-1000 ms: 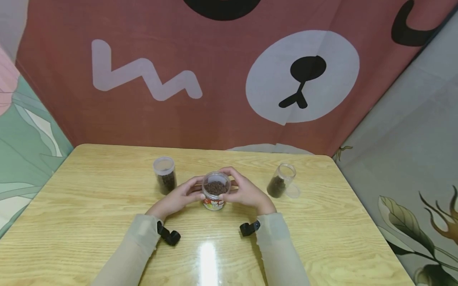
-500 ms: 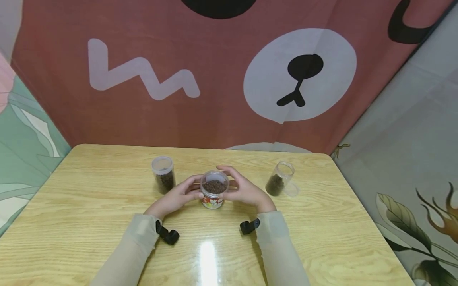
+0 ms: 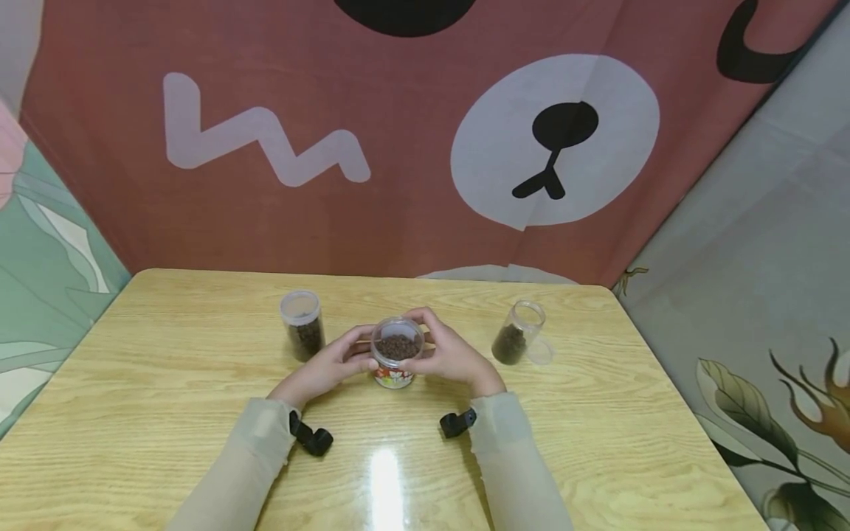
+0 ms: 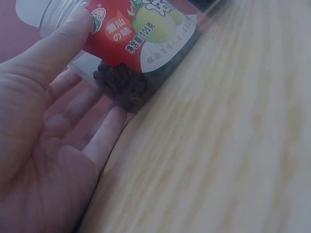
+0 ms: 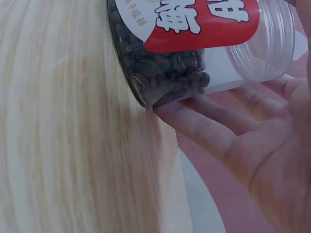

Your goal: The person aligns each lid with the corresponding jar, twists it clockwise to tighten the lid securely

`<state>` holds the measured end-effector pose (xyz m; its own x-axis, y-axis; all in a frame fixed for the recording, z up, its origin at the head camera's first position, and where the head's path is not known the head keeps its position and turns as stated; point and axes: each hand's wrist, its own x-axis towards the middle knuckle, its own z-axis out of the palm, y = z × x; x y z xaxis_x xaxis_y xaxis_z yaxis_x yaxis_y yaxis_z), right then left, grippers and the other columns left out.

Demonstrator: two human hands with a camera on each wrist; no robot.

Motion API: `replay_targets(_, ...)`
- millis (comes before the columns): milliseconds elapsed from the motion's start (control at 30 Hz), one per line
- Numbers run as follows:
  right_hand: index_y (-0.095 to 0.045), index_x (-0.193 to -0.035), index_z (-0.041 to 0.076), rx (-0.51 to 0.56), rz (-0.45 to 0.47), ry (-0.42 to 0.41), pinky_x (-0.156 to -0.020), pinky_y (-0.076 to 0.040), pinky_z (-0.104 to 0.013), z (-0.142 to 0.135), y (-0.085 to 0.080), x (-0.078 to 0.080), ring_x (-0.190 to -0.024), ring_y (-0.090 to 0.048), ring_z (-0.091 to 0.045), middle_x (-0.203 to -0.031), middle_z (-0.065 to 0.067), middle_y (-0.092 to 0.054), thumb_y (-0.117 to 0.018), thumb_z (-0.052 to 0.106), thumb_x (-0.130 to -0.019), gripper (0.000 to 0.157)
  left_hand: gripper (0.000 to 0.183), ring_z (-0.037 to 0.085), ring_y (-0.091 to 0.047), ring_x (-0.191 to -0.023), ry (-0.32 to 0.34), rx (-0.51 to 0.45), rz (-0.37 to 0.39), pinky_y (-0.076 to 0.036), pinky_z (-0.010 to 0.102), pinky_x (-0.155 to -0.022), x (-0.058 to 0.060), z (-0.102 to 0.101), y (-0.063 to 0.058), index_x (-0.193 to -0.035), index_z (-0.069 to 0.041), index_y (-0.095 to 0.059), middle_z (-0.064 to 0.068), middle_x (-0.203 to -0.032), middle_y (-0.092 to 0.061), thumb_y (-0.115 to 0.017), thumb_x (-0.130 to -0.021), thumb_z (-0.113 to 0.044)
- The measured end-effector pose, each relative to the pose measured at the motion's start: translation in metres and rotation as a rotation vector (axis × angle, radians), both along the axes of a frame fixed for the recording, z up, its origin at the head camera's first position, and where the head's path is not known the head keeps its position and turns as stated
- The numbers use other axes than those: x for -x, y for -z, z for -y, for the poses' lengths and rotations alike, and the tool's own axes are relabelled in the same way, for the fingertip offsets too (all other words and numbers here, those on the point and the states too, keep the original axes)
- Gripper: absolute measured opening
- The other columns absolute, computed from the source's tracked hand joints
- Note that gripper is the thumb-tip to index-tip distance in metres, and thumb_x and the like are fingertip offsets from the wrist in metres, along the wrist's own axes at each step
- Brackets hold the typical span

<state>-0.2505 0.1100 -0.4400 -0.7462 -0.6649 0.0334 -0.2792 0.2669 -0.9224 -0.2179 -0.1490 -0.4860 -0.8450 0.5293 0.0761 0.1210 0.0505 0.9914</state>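
A clear plastic jar [image 3: 393, 377] with a red fruit label stands upright on the table in the head view, its top uncovered and dark brown pieces inside. My left hand [image 3: 325, 370] holds its left side, thumb in front near the neck and fingers around behind. On the opposite side, my right hand [image 3: 458, 360] grips it the same way, thumb at the front. The left wrist view shows the left thumb [image 4: 73, 34] against the jar [image 4: 116, 34] close to its neck. In the right wrist view, fingers [image 5: 209, 124] touch the lower side of the jar [image 5: 170, 73].
Left of the hands stands a taller clear jar [image 3: 305, 335] with a pale lid and dark contents. To the right is an uncovered clear jar [image 3: 510, 344] with dark contents, a clear lid [image 3: 541, 352] lying beside it. A printed cloth [image 3: 265, 228] hangs behind the table [image 3: 166, 354].
My right hand has shifted very slightly left against the jar. The left hand and the jar hold nearly the same place, and the head view has tilted a little.
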Motion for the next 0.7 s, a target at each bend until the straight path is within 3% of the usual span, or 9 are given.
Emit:
replay_targets(267, -0.038, -0.148, 0.019, -0.002, 0.031, 0.022, -0.1, -0.053, -0.044, -0.0027, 0.0014, 0.0003, -0.129, -0.054, -0.035, -0.145, -0.01, -0.046, -0.083, 0.013, -0.086, 0.078, 0.063, 0.042, -0.04, -0.142, 0.009, 0.015, -0.023, -0.042, 0.049, -0.112, 0.0006, 0.0003, 0.0003, -0.156, -0.007, -0.033, 0.021, -0.155, -0.04, -0.063, -0.101, -0.015)
replay_targets(467, -0.036, -0.156, 0.017, 0.058, 0.066, -0.037, -0.103, -0.05, -0.05, -0.0062, 0.0028, 0.0026, -0.132, -0.051, -0.039, -0.148, -0.013, -0.043, -0.077, 0.005, -0.089, 0.08, 0.062, 0.042, -0.039, -0.142, 0.014, 0.015, -0.031, -0.041, 0.05, -0.113, 0.0018, 0.0011, 0.0007, -0.156, -0.006, -0.033, 0.021, -0.156, -0.039, -0.062, -0.102, -0.015)
replay_targets(700, -0.041, -0.151, 0.015, 0.028, 0.023, -0.021, -0.1, -0.053, -0.042, -0.0033, 0.0024, 0.0026, -0.126, -0.056, -0.036, -0.145, -0.011, -0.047, -0.08, 0.006, -0.087, 0.075, 0.062, 0.042, -0.039, -0.142, 0.015, 0.005, -0.018, -0.041, 0.05, -0.113, 0.0011, 0.0009, 0.0014, -0.156, -0.006, -0.033, 0.021, -0.156, -0.039, -0.062, -0.102, -0.013)
